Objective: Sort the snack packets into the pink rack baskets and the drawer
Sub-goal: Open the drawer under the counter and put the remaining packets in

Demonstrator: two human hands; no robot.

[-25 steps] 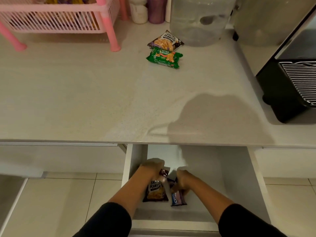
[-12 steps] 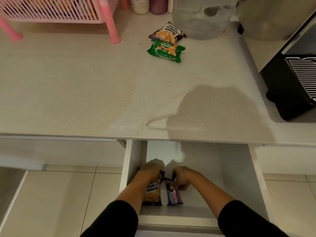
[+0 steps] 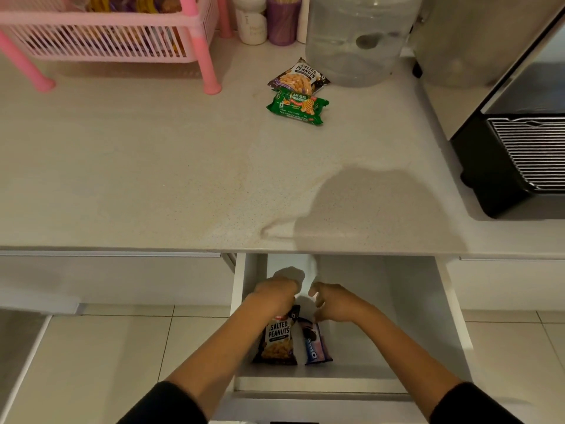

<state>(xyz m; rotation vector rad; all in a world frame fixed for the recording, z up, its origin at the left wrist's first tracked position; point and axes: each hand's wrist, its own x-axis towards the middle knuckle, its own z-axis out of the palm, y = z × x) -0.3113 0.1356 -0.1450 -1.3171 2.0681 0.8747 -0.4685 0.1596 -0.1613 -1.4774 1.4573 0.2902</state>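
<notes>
In the open drawer [image 3: 422, 316] below the worktop's front edge, two snack packets stand side by side near the left wall: a dark packet of salted peanuts [image 3: 277, 342] and, just to its right, a pink and blue packet of cream biscuits [image 3: 315, 344]. The left hand [image 3: 275, 293] hangs above the top of the peanut packet with its fingers curled down; whether it has hold of the packet's top edge cannot be told. The right hand [image 3: 331, 302] hovers over the biscuit packet with fingers loosely spread and bent, holding nothing. Both arms wear dark sleeves.

On the worktop [image 3: 153, 179], two more packets lie touching toward the back: a second packet of salted peanuts [image 3: 298, 76] and a green packet of biscuits [image 3: 298, 106] in front of it. To their left stands the pink rack [image 3: 122, 32], its basket holding packets. Just behind and to the right of the peanuts is a clear water jar [image 3: 357, 38]. A white bottle [image 3: 251, 24] and a purple cup [image 3: 282, 21] stand at the back, and a black and silver machine [image 3: 519, 133] sits at the right.
</notes>
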